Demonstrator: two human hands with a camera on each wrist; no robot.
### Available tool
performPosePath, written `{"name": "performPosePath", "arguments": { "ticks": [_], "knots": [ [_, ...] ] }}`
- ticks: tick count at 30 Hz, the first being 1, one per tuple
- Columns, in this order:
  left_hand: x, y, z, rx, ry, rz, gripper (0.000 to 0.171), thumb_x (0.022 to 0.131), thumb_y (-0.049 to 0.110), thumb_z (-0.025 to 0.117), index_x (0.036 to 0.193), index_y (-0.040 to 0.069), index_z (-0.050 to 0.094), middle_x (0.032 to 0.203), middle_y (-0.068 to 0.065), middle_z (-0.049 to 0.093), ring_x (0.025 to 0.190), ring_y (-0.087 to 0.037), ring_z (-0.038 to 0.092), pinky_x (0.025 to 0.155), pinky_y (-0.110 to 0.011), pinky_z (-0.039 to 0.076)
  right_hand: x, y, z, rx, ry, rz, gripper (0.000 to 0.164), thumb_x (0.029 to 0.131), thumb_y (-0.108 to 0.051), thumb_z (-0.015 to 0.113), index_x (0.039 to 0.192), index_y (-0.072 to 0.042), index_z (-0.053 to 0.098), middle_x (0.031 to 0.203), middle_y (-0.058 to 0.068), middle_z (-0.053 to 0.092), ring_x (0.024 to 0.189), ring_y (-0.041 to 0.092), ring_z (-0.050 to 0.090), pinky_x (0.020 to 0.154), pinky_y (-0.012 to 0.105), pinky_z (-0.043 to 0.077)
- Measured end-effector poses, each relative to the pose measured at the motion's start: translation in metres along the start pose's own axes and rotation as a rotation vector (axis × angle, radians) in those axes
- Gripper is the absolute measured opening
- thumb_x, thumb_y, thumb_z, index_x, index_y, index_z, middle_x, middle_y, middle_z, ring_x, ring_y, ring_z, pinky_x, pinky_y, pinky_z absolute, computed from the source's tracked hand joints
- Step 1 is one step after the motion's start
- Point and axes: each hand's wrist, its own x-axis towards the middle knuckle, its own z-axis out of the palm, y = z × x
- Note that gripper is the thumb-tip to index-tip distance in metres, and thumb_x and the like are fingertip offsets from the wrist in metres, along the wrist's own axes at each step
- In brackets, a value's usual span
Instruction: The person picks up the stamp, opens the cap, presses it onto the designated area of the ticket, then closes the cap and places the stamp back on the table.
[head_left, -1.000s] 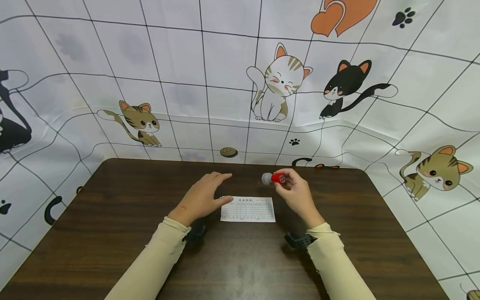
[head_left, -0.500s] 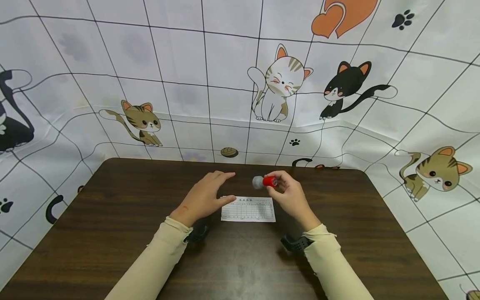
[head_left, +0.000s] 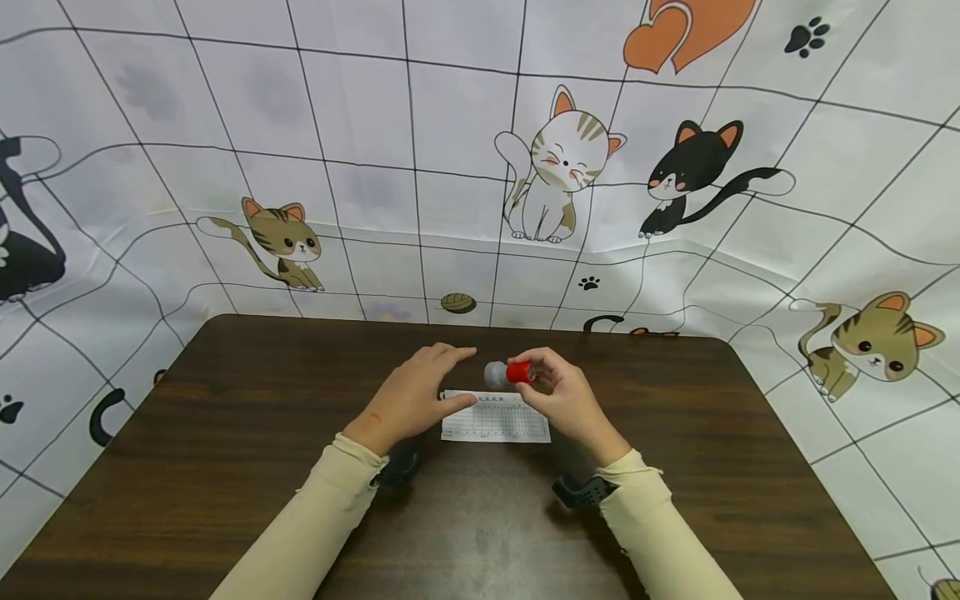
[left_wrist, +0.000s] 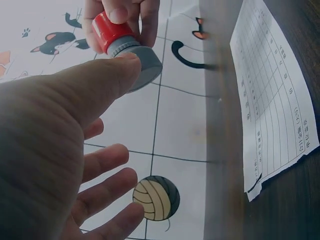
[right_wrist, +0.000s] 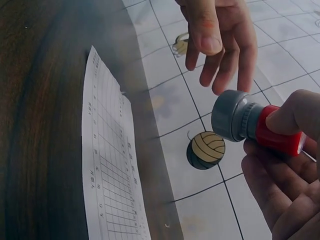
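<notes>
A small red stamp with a grey cap is held above the table, lying sideways with its cap to the left. My right hand pinches the red body between thumb and fingers, as the right wrist view shows closely. Left of the cap is my left hand, thumb and fingers spread apart with nothing between them. In the left wrist view its thumb overlaps the grey cap; the head view shows a small gap. Below both hands a printed paper form with a ruled grid lies flat, its upper left corner partly covered by my left thumb.
The dark brown wooden table spreads out around the form. Behind it hangs a white sheet with black grid lines and cartoon cats. A dark band sits at my right wrist.
My right hand has carried the stamp leftward and slightly down, bringing the grey cap close to my left hand. The left hand has shifted slightly right. The form lies where it was.
</notes>
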Motion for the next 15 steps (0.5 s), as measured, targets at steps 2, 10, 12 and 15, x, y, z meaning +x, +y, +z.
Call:
{"name": "performPosePath", "arguments": {
  "ticks": [2, 10, 12, 15],
  "knots": [
    [-0.0001, 0.0007, 0.0001, -0.004, -0.001, 0.007, 0.071, 0.092, 0.042, 0.079, 0.152, 0.016, 0.052, 0.146, -0.007, 0.057, 0.134, -0.03, 0.054, 0.11, -0.052, 0.047, -0.0006, 0.0015, 0.0015, 0.012, -0.014, -0.006, 0.034, 0.09, 0.015, 0.067, 0.124, 0.008, 0.062, 0.118, 0.024, 0.07, 0.102, 0.035, 0.069, 0.095, 0.05, 0.056],
    [0.0, 0.0034, 0.0028, 0.0, -0.027, 0.006, 0.067, 0.092, 0.043, 0.079, 0.149, 0.016, 0.056, 0.145, -0.006, 0.059, 0.134, -0.028, 0.055, 0.109, -0.049, 0.049, -0.0024, 0.0084, 0.0054, 0.086, -0.065, -0.025, 0.035, 0.093, 0.007, 0.071, 0.125, -0.003, 0.063, 0.117, 0.016, 0.072, 0.108, 0.029, 0.071, 0.099, 0.043, 0.056],
    [-0.0001, 0.0043, 0.0034, -0.006, -0.028, 0.005, 0.066, 0.091, 0.042, 0.08, 0.148, 0.016, 0.057, 0.144, -0.006, 0.059, 0.134, -0.028, 0.055, 0.108, -0.049, 0.049, -0.0027, 0.0083, 0.0061, 0.1, -0.074, -0.029, 0.034, 0.093, 0.006, 0.072, 0.125, -0.004, 0.063, 0.117, 0.015, 0.072, 0.109, 0.029, 0.071, 0.099, 0.042, 0.056],
    [0.0005, 0.0053, 0.0042, -0.01, -0.028, 0.003, 0.064, 0.091, 0.041, 0.08, 0.146, 0.016, 0.059, 0.143, -0.006, 0.061, 0.133, -0.027, 0.056, 0.108, -0.049, 0.049, -0.0032, 0.0076, 0.0067, 0.102, -0.085, -0.033, 0.033, 0.093, 0.003, 0.073, 0.125, -0.005, 0.064, 0.118, 0.014, 0.072, 0.11, 0.028, 0.071, 0.099, 0.041, 0.056]
  ]
}}
